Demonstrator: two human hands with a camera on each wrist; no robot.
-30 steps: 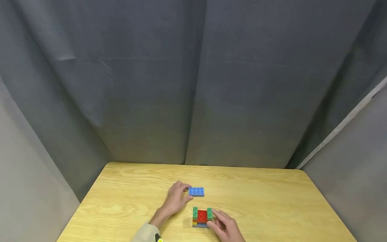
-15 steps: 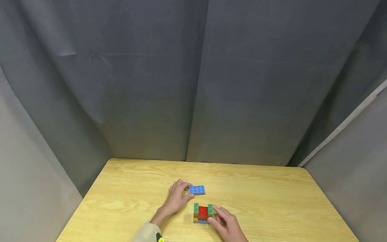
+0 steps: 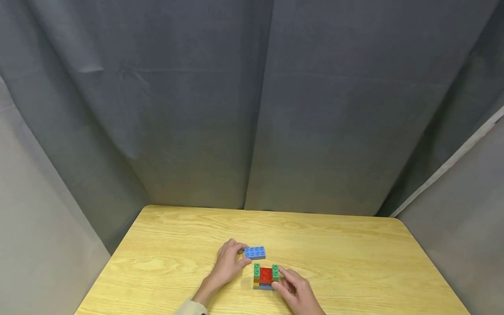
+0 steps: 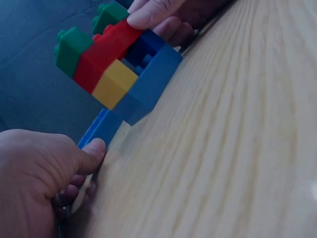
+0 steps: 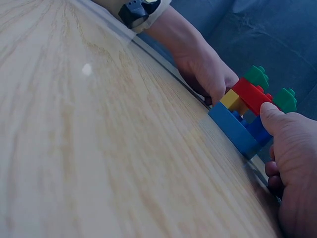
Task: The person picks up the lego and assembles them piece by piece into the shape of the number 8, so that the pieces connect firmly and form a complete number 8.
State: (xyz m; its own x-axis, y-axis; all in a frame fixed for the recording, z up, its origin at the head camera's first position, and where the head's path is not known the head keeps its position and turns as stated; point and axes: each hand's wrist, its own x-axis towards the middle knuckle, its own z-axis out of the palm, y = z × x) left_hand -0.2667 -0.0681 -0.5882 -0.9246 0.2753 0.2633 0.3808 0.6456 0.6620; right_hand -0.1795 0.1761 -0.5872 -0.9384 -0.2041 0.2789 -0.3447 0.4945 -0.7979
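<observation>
My left hand [image 3: 228, 264] pinches the left end of a blue brick [image 3: 255, 252] with eight-stud top between thumb and fingers; it lies at table height just beyond the stack. Closer to me stands a stack of toy bricks: a blue brick [image 4: 151, 86] at the bottom, a yellow brick [image 4: 115, 84] and a darker blue brick [image 5: 258, 130] above it, a red brick [image 3: 266, 274] bridging these, and two green bricks, one left [image 3: 257, 271] and one right [image 3: 275, 272], on top. My right hand [image 3: 296, 292] grips the stack's right side, thumb in front. Its other fingertips are partly hidden.
The light wood table [image 3: 354, 258] has its far edge before a grey curtain [image 3: 197, 131]. Pale panels [image 3: 35, 183] flank it on both sides. A dark device [image 5: 136, 12] is worn at the left wrist.
My left hand has drawn the blue brick slightly nearer to me and to the stack. My right hand keeps its grip on the stack. The head view has shifted a little.
</observation>
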